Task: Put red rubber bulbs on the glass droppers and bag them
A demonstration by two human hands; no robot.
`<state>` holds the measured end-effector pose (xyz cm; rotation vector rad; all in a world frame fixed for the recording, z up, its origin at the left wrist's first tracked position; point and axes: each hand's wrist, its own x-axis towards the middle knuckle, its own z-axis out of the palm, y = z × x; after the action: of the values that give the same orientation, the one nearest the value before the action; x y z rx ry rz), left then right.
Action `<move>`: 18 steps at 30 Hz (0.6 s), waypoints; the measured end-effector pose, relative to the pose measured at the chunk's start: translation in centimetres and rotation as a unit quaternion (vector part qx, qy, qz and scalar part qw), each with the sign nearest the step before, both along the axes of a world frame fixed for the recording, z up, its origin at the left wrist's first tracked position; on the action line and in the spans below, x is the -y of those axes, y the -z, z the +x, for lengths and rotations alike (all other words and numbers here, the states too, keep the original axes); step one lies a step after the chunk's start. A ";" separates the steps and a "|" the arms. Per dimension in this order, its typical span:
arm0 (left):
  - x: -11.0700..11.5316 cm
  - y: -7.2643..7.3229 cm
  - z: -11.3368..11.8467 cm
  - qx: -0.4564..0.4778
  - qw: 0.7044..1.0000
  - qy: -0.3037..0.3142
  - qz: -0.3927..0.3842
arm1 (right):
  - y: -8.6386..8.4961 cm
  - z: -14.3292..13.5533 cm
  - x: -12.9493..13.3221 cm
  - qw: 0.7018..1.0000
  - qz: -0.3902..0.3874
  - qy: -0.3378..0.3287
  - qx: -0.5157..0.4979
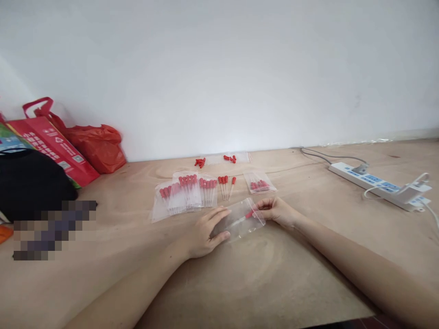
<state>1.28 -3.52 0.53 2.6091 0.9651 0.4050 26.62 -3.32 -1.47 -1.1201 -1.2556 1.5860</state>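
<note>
A clear zip bag (pixel 236 232) lies in front of me, with one dropper (pixel 248 214) partly inside it, red bulb toward the opening. My left hand (pixel 207 230) holds the closed end of the bag between thumb and fingers. At the bag's right end, my right hand (pixel 274 211) pinches the dropper's red bulb; the fingertips are partly hidden by the film. Beyond my hands, three loose droppers (pixel 222 180) lie close together, and a single dropper (pixel 233 181) rests beside them. Filled bags of droppers (pixel 187 189) overlap to the left, and another filled bag (pixel 259 183) lies right.
Red rubber bulbs (pixel 200 162) and more bulbs (pixel 230 158) lie near the wall by a clear bag (pixel 243 157). A white power strip (pixel 373 183) with plugs and cords is at right. Red bags (pixel 98 146) and a black bag (pixel 32 183) stand left.
</note>
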 end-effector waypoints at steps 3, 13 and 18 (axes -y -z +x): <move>-0.2 -0.3 -0.8 -0.007 1.000 0.000 -0.013 | 0.0 0.5 -0.1 1.000 -0.004 0.009 0.009; -0.3 0.3 -0.7 -0.004 0.999 0.028 -0.036 | 0.2 0.8 0.2 0.998 0.041 -0.037 0.039; -0.4 0.3 -0.8 -0.001 0.999 0.033 -0.033 | -0.2 0.6 0.5 0.989 0.097 -0.091 0.068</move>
<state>0.50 -3.16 0.25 2.5747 0.8756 0.3488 27.22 -3.85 -1.28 -1.0271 -1.6060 1.4989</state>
